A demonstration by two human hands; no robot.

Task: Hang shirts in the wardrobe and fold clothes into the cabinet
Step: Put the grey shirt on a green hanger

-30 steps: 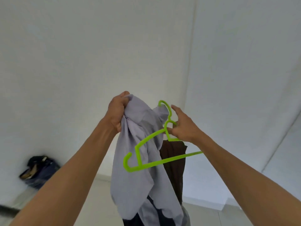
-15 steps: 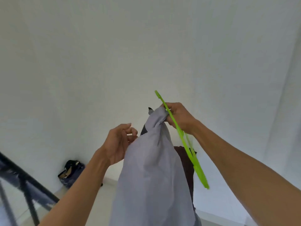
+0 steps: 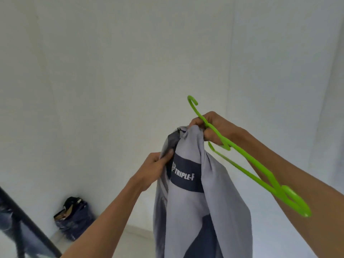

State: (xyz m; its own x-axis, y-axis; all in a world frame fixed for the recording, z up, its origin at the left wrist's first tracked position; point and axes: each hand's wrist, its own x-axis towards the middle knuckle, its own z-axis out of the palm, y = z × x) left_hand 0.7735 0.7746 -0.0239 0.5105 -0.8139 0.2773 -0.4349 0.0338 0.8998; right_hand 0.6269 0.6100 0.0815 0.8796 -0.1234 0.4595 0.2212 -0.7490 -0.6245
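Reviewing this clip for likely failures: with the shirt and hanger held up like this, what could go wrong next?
1. The right hand holds both the green hanger and the top of the grey shirt; shifting grip to thread the hanger could drop one of them.
2. The shirt hangs bunched, the left hand pinching only an edge, so the hanger may catch in a fold.

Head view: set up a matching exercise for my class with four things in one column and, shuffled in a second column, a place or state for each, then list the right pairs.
Column 1:
1. green hanger
2. grey shirt
3. dark bag
4. left hand

Column 2:
A. on the floor against the wall
B. pinching the shirt's edge beside the printed label
C. held aloft, hook pointing up
D. hanging down, bunched at its top in the right hand

Pairs: 1-C, 2-D, 3-A, 4-B
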